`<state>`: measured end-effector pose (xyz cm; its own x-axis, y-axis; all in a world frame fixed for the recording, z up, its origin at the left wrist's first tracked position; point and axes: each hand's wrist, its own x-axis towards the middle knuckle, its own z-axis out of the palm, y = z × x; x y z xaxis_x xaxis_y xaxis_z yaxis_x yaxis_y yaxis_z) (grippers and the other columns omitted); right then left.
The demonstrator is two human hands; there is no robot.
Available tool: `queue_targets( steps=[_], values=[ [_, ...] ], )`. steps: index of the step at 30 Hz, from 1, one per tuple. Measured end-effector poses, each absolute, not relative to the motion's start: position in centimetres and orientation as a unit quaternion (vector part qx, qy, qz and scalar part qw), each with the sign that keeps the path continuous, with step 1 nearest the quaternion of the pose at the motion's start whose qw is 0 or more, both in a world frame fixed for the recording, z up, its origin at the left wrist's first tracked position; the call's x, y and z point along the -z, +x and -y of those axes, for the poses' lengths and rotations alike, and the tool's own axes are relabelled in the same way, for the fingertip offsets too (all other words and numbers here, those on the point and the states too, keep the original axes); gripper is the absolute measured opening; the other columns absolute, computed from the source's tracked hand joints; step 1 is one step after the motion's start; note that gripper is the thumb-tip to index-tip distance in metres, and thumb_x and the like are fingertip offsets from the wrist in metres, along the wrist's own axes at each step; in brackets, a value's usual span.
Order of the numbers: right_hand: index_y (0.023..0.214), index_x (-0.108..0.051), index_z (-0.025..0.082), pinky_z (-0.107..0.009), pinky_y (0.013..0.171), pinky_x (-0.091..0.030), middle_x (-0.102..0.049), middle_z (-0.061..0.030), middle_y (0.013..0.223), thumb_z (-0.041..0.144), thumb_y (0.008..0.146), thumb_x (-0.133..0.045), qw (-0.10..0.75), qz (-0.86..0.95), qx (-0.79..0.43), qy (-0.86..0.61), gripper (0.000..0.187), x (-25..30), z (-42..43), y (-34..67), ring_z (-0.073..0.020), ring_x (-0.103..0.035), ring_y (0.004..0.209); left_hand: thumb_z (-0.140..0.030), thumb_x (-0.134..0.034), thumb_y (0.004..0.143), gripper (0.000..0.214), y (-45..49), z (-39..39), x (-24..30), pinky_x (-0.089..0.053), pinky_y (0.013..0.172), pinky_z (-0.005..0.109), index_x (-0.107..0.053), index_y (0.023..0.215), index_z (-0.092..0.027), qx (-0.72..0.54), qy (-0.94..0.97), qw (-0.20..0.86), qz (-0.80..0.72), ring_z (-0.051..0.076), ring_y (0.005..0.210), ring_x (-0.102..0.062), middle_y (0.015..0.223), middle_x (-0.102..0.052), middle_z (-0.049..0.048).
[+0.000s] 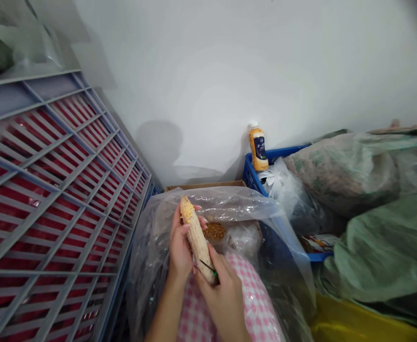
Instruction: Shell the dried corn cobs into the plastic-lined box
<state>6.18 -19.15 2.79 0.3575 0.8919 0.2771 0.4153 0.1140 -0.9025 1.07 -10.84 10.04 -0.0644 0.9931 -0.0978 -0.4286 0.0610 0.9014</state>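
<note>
A corn cob point(196, 235) slants across the middle of the view, mostly stripped to its pale core. Some yellow kernels remain around its upper end. My left hand point(181, 244) is closed around the upper part, its fingertips showing on the far side. Around the lower end, my right hand point(224, 285) grips the cob. A thin dark strip with a small green piece point(212, 270) lies across the cob by my right fingers; its kind is unclear. Below the cob, loose corn kernels point(214, 231) lie inside a clear plastic bag point(151, 223).
On the left rises a pale slatted crate point(65, 194) with red material behind it. To the right, a blue crate point(251, 176) holds bags and a yellow bottle point(258, 147). Green sacks point(386, 247) lie further right. Pink checked cloth point(258, 294) is below my hands.
</note>
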Motion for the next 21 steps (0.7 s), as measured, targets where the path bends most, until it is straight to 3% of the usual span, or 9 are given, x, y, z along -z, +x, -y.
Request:
queue_targets(
  steps=[7,15,21],
  values=[
    [0.118,-0.056,0.018,-0.025,0.072,-0.051,-0.066,-0.0065,0.097,0.022,0.076,-0.056,0.533,0.524,-0.223,-0.625,0.042,-2.85,19.13,6.1,-0.0183,-0.063,0.084,-0.025,-0.051,0.065,0.037,0.94,10.7,-9.72,-0.048,0.059,0.025,-0.056,0.101,-0.02,-0.609,0.338,0.587,-0.412,0.015,0.068,-0.06,0.093,-0.063,0.0038],
    [0.117,-0.056,0.017,-0.027,0.074,-0.051,-0.066,-0.0068,0.099,0.022,0.076,-0.057,0.522,0.528,-0.224,-0.631,0.041,-2.86,19.21,6.09,-0.019,-0.063,0.086,-0.025,-0.051,0.063,0.041,0.78,10.93,-9.97,-0.05,0.064,0.028,-0.053,0.103,-0.018,-0.594,0.328,0.604,-0.419,0.018,0.076,-0.062,0.096,-0.063,0.0061],
    [0.119,-0.055,0.015,-0.027,0.076,-0.051,-0.066,-0.0078,0.1,0.023,0.076,-0.058,0.518,0.533,-0.227,-0.629,0.044,-2.93,19.24,6.1,-0.019,-0.063,0.086,-0.023,-0.05,0.063,0.043,0.54,10.9,-9.87,-0.048,0.058,0.024,-0.053,0.106,-0.019,-0.593,0.33,0.609,-0.411,0.015,0.069,-0.06,0.094,-0.063,0.0047]
  ],
)
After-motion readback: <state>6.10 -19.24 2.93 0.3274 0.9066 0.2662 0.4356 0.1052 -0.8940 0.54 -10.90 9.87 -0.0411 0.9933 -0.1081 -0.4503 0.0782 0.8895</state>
